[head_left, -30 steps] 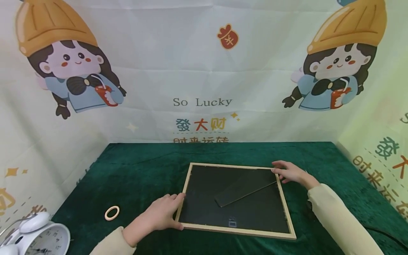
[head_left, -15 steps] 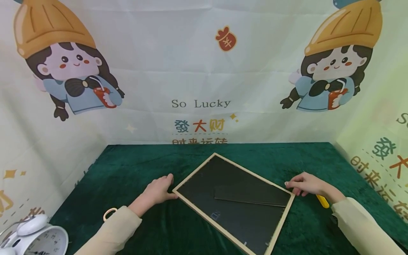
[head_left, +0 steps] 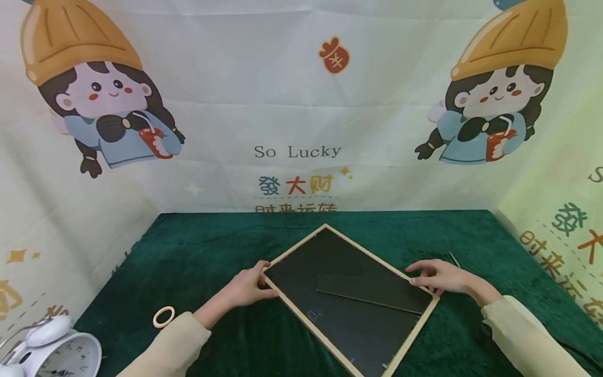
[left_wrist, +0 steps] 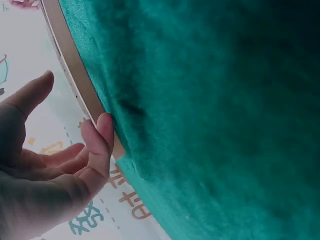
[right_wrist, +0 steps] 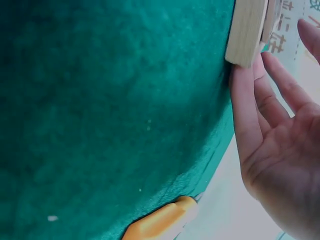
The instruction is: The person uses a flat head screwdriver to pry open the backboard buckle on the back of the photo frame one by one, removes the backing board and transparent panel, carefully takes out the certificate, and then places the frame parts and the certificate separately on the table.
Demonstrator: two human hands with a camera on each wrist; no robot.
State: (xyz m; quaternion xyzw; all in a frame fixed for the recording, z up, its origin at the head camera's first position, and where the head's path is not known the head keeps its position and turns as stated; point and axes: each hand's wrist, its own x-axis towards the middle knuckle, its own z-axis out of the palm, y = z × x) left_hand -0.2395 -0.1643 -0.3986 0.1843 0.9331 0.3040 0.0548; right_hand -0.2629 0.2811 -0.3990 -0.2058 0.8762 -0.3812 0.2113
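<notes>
A pale wooden picture frame [head_left: 350,361] lies with its black back up, turned so that one corner points away from me. A thin stand flap [head_left: 369,297] lies across the backing. At its left corner my left hand [head_left: 242,287] grips the wood, fingers on the far side and thumb on the near side. The left wrist view has two fingertips [left_wrist: 104,127] right at the edge strip. My right hand [head_left: 449,276] touches the frame close to its right corner. Its fingers [right_wrist: 245,107] run fairly straight against the frame's end in the right wrist view.
A wooden ring [head_left: 164,317] lies left of my left forearm, and a white alarm clock [head_left: 66,348] stands at the front left. Behind my right hand is a yellow-handled tool [right_wrist: 162,220]. A black cable [head_left: 581,353] runs along the right side. Printed cloth walls surround the green cloth.
The frame has turned clockwise from roughly square-on to cornerwise, then shifted slightly away. My left hand has followed its left corner; my right hand has moved nearer the right corner.
</notes>
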